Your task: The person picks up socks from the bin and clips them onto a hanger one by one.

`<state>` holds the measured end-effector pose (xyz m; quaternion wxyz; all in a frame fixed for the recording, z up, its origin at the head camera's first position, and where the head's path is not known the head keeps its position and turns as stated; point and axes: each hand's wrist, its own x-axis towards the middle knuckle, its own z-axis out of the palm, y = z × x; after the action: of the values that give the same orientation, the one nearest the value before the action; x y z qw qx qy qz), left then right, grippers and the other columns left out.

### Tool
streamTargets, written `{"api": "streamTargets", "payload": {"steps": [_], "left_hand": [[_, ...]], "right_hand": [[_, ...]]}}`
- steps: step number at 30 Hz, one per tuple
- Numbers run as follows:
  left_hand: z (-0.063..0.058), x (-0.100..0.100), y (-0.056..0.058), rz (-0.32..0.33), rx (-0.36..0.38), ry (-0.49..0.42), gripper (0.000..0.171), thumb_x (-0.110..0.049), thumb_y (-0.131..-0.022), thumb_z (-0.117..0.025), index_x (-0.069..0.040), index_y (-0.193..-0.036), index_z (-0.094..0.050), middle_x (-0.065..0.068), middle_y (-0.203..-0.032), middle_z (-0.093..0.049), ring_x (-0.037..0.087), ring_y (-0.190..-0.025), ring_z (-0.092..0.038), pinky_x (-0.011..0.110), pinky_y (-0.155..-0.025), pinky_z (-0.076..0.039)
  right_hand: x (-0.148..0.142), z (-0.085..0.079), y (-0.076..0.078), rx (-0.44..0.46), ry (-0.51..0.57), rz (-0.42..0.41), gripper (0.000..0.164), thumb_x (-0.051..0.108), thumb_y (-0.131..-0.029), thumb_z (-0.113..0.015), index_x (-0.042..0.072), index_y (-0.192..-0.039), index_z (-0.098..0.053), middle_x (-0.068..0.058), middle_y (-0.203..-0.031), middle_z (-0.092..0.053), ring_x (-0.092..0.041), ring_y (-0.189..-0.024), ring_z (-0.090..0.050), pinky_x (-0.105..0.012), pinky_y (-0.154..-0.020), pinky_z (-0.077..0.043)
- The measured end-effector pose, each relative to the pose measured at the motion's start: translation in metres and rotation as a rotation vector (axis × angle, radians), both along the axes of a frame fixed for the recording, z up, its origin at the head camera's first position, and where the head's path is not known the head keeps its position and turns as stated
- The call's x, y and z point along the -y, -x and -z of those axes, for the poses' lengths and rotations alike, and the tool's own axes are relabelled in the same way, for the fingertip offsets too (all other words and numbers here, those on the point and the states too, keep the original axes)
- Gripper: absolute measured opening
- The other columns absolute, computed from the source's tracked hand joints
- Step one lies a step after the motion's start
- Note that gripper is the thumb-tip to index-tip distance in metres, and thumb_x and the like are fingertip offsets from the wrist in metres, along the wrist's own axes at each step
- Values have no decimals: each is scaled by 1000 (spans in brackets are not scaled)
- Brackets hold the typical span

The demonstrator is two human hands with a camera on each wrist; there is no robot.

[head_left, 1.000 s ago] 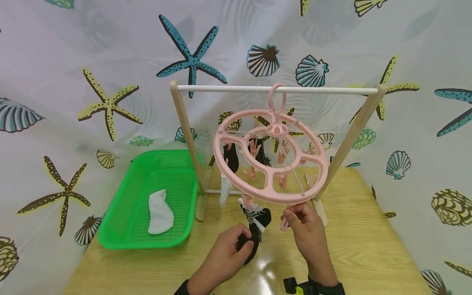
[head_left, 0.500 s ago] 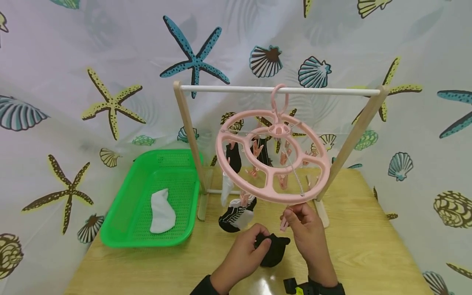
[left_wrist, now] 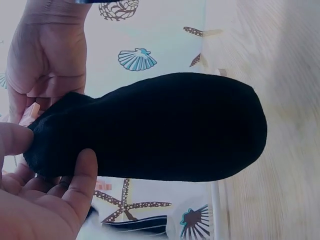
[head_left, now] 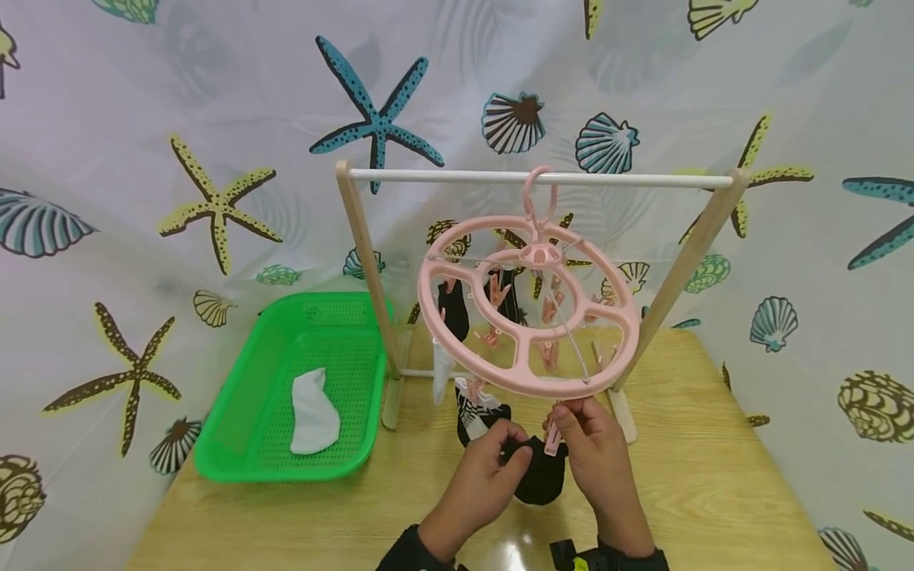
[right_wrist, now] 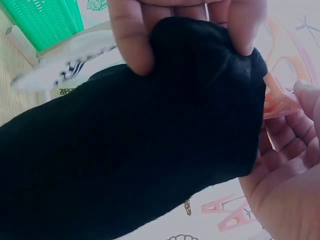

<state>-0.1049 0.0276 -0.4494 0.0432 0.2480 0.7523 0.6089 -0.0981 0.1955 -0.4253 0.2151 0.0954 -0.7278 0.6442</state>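
Note:
My left hand (head_left: 485, 472) pinches a plain black sock (head_left: 541, 480) at its cuff, and the toe end hangs down. In the left wrist view the sock (left_wrist: 165, 130) stretches sideways from thumb and fingers. My right hand (head_left: 594, 444) grips a pink clothespin (head_left: 553, 438) under the front rim of the round pink hanger (head_left: 522, 349). As the right wrist view shows, the clothespin (right_wrist: 280, 102) is right at the sock's cuff edge. Close beyond my left hand hangs a black-and-white patterned sock (head_left: 474, 420), clipped to the hanger.
The hanger hooks over a white bar (head_left: 443, 176) on a wooden stand (head_left: 366, 266). Other clothespins and socks, including a black one (head_left: 453, 311) and a white one (head_left: 442, 373), hang from it. A green basket (head_left: 214, 444) at left holds a white sock (head_left: 314, 412).
My left hand has brought the black sock rightward to the clothespin in my right hand, which stays nearly still. The patterned sock has swung about on its clip.

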Motion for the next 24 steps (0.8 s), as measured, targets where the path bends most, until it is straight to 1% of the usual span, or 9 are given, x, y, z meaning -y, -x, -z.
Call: {"api": "streamTargets", "payload": {"steps": [3,5,8,11,14,16,20,23,24], "left_hand": [[-1,-1,-1,-19,-19,-50,7,-17,-101,-56,-13,-106,-59,-3,-82,-59,3,-47,-32,20,-51,-34],[-2,-2,-1,-39,-36,-83,6,-15,-101,-57,-12,-105,-59,-2,-80,-57,3,-50,-35,19,-53,-34],[-3,-2,-2,-54,-31,-125,5,-13,-100,-58,-11,-105,-59,-2,-81,-58,3,-54,-36,19,-54,-35],[-2,-1,-4,-30,5,-139,6,-12,-100,-57,-11,-106,-59,-1,-87,-60,4,-56,-37,20,-56,-35],[-1,-1,-6,-4,33,-133,6,-13,-100,-57,-11,-106,-59,-2,-88,-60,4,-56,-37,20,-56,-36],[0,-2,-6,-7,41,-132,6,-12,-100,-57,-10,-105,-60,-3,-85,-59,4,-56,-38,20,-56,-36],[0,-5,-7,-36,39,-142,6,-9,-98,-59,-10,-104,-61,-5,-78,-55,4,-53,-37,19,-54,-35],[-3,-6,-7,-43,38,-166,6,-9,-99,-58,-9,-104,-61,-3,-78,-55,4,-54,-37,19,-55,-34],[-3,-7,-7,-46,36,-179,6,-9,-99,-58,-9,-104,-61,0,-79,-57,4,-55,-38,19,-56,-35]], "right_hand": [[0,0,-1,4,5,-3,9,-7,-98,-52,-10,-92,-58,-13,-79,-61,-16,-72,-62,-24,-64,-52],[0,0,-1,3,9,-3,9,-7,-98,-53,-11,-92,-57,-14,-79,-61,-16,-73,-62,-24,-64,-52],[0,0,-1,3,17,-2,9,-7,-98,-53,-12,-92,-56,-14,-78,-61,-17,-73,-63,-24,-65,-53],[1,0,-1,3,25,-5,8,-7,-98,-53,-13,-93,-56,-15,-78,-61,-18,-73,-63,-24,-65,-52],[1,0,-1,-4,37,-11,8,-8,-98,-53,-12,-93,-56,-15,-78,-61,-17,-73,-62,-24,-65,-52],[2,0,-1,-15,54,-24,8,-9,-98,-52,-11,-92,-57,-14,-78,-60,-17,-73,-61,-23,-65,-52],[3,1,0,-34,73,-52,9,-9,-98,-51,-10,-93,-57,-12,-79,-60,-16,-73,-60,-23,-66,-51],[3,2,0,-32,79,-58,10,-9,-99,-50,-7,-93,-58,-12,-79,-60,-16,-74,-60,-24,-67,-51],[3,2,0,-27,80,-58,11,-9,-99,-50,-6,-92,-58,-12,-79,-60,-16,-74,-60,-24,-68,-51]]}}
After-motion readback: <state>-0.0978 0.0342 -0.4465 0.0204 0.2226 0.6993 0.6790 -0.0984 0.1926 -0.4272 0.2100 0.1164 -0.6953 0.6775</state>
